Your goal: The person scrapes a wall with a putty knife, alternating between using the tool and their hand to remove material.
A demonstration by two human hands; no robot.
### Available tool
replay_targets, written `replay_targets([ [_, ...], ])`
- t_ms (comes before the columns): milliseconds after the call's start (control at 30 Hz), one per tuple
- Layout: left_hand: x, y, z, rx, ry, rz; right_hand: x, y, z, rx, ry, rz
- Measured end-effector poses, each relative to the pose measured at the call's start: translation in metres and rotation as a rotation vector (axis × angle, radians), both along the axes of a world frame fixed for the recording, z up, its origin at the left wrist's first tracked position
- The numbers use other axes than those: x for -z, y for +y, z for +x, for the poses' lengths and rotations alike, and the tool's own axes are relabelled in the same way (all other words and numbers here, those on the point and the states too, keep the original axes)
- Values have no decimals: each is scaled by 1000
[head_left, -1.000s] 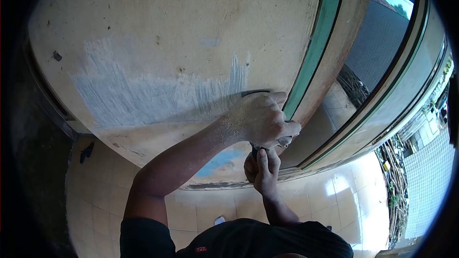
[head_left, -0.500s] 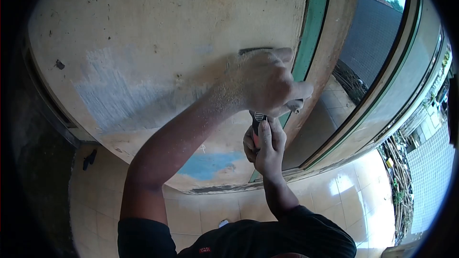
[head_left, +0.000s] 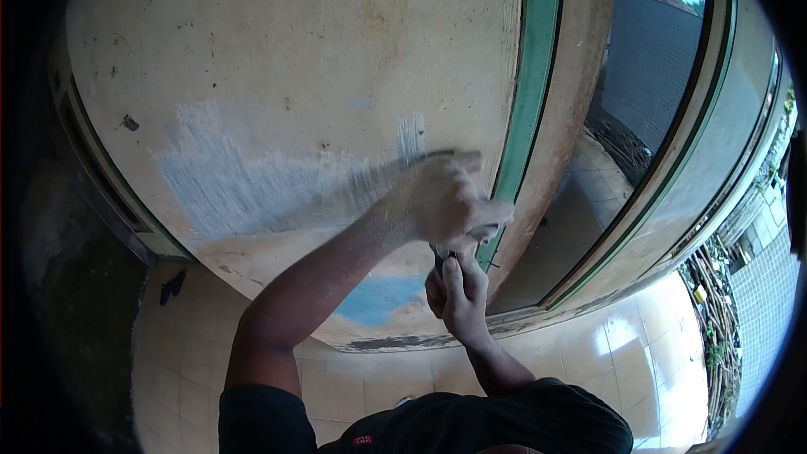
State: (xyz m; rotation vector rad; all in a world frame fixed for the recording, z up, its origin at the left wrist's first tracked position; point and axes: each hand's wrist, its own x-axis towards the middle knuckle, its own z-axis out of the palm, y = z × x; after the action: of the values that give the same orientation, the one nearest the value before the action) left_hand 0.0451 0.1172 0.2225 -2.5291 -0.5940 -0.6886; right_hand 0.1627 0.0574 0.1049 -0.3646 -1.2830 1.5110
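My left hand [head_left: 445,202], coated in pale dust, is closed over the head of a paint scraper and lies close against the wall. The scraper's dark edge [head_left: 437,154] shows along the top of this hand; most of the tool is hidden. Just below, my right hand [head_left: 458,294] wraps round the scraper's dark handle [head_left: 439,261], thumb pointing up. Around the hands, the cream-painted wall [head_left: 277,50] bears a wide scraped patch [head_left: 235,185] of whitish-blue streaks. A narrow scraped strip [head_left: 410,136] stands above the left hand.
A green frame strip [head_left: 530,76] and a glass pane [head_left: 647,76] stand right of the hands. Bare blue paint [head_left: 378,298] shows low on the wall. Below are floor tiles [head_left: 336,378], with dark sandals [head_left: 172,287] at left. A stick pile [head_left: 714,328] lies far right.
Both hands have moved down the wall and slightly left with the scraper. The narrow scraped strip now shows above them. The view has shifted a little.
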Motion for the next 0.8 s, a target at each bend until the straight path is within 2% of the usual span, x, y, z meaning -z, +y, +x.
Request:
replay_targets([
  [33, 10, -1, 1, -6, 7, 8, 15, -5, -2, -9, 68, -24],
  [100, 18, -2, 3, -27, 90, -45, 19, -8, 2, 17, 31, -69],
  [167, -7, 7, 2, 11, 86, -34, -1, 9, -1, 14, 21, 39],
  [200, -29, 8, 3, -47, 93, -11, -14, 20, -6, 40, -3, 99],
  [267, -39, 4, 4, -93, 66, -10, -30, 19, -8, 58, 10, 110],
  [333, -25, -2, 1, -95, 26, 14, -24, 8, -5, 42, 13, 100],
  [433, 20, -10, -1, -54, -25, -27, 14, -17, 4, -57, 11, -140],
  [467, 27, -9, -4, -26, -28, -70, 17, -12, 3, -54, 22, -93],
  [600, -37, 0, -4, -54, -1, 54, -39, 7, 3, -22, -42, 43],
  [700, -10, -5, -7, -35, -3, 79, -13, -7, -7, 72, -15, 34],
  [767, 19, -5, -9, -8, -30, 74, 20, -17, -2, 11, -20, -84],
  [800, 23, -2, -10, -45, 33, 49, 26, -6, -7, 18, -8, -29],
])
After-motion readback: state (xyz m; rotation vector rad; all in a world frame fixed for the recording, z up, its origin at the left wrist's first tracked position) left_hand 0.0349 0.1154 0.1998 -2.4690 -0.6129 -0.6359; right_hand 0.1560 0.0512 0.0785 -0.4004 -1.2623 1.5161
